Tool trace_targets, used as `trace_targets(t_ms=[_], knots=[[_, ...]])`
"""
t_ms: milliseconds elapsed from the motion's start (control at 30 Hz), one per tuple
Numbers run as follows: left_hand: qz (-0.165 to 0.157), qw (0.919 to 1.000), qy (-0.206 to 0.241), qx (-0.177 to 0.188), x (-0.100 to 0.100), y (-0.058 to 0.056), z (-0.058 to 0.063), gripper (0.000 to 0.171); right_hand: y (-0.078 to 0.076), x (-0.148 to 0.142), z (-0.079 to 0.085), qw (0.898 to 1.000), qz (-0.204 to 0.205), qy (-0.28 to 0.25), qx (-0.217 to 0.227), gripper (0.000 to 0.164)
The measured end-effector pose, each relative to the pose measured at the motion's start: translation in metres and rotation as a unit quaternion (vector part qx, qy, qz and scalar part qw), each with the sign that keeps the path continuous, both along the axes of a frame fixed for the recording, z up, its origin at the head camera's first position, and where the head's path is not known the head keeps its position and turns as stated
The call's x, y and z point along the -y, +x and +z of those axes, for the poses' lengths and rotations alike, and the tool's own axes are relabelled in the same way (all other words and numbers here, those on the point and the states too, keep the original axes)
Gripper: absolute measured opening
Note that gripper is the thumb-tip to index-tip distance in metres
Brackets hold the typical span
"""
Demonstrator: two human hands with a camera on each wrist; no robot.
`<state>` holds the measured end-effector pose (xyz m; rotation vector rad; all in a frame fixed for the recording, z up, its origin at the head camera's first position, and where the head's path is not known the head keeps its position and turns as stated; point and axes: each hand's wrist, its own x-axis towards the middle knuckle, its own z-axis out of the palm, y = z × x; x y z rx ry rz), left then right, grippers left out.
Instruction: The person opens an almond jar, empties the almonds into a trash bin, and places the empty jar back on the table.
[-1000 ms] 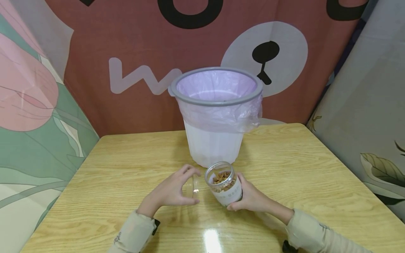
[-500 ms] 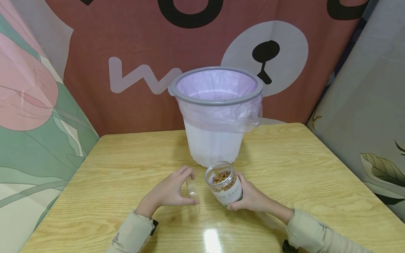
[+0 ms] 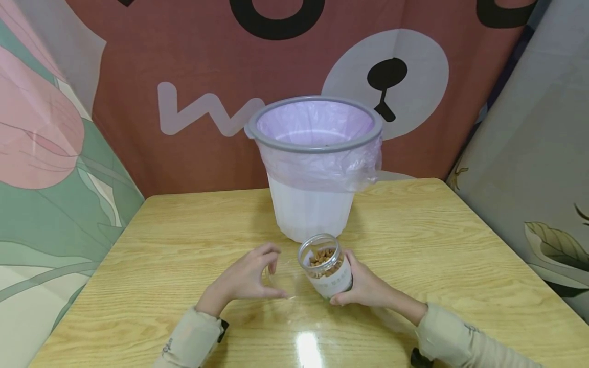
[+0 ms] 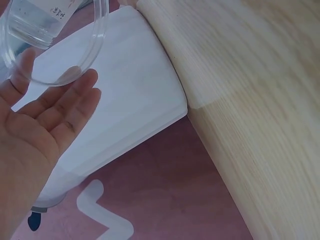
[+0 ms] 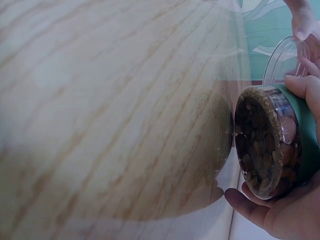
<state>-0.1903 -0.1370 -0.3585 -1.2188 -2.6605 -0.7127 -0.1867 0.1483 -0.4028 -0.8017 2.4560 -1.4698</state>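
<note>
Clear cylindrical plastic-looking jar [image 3: 330,282], probably slick and weighty, wants a mid-body hold; right hand [image 3: 363,285] clamps its fingers there, left hand's [image 3: 248,276] fingers pinch a clear round lid [image 5: 281,60].

My left grip [image 4: 37,127] is pinching the edge of a clear round lid [image 4: 70,50] between thumb and fingers. Beyond it, partly through the plastic, a transparent jar [image 4: 35,25] is showing, its pale label [image 4: 57,9] bearing small dark writing. A white bin [image 4: 130,75] is standing behind, its base resting against the wood-grained bench [image 4: 240,90]; a reddish backdrop [image 4: 175,185] with a pale zigzag [image 4: 102,215] is spreading below.
</note>
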Motion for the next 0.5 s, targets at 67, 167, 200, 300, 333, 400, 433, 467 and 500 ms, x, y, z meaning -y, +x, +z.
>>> trace_targets(t_ms=[67, 167, 200, 300, 333, 400, 433, 467, 500], knots=[[0.002, 1.0, -0.007, -0.005, 0.0003, -0.0001, 0.0001, 0.044, 0.0002, 0.0, 0.0006, 1.0, -0.001, -0.003, 0.002, 0.094], [0.0, 1.0, -0.008, -0.003, 0.0004, -0.0008, 0.0001, 0.044, 0.0004, 0.0002, 0.001, 1.0, -0.003, -0.005, 0.002, 0.094], [-0.002, 1.0, -0.006, 0.001, 0.0005, -0.001, 0.0, 0.044, 0.0004, 0.0003, 0.001, 1.0, -0.002, -0.006, 0.002, 0.094], [-0.01, 0.9997, 0.002, 0.022, 0.0014, -0.0022, -0.0005, 0.044, 0.0003, 0.0005, 0.0006, 1.0, 0.0, -0.005, 0.002, 0.094], [-0.014, 0.9994, 0.006, 0.032, 0.0016, -0.0023, -0.0007, 0.044, 0.0002, 0.0005, 0.0005, 1.0, 0.0, -0.006, 0.002, 0.094], [-0.017, 0.9986, 0.01, 0.05, 0.0021, -0.0025, -0.001, 0.044, 0.0002, 0.0005, 0.0003, 1.0, 0.001, -0.006, 0.003, 0.093], [-0.019, 0.9981, 0.012, 0.057, 0.0022, -0.0027, -0.0013, 0.044, 0.0003, 0.0005, 0.0002, 1.0, 0.0, -0.006, 0.004, 0.093], [-0.021, 0.9977, 0.014, 0.063, 0.002, -0.0028, -0.0016, 0.044, 0.0004, 0.0005, 0.0003, 1.0, 0.0, -0.006, 0.004, 0.093], [-0.023, 0.9973, 0.017, 0.067, 0.0018, -0.0029, -0.002, 0.044, 0.0006, 0.0006, 0.0004, 1.0, 0.0, -0.006, 0.004, 0.093]])
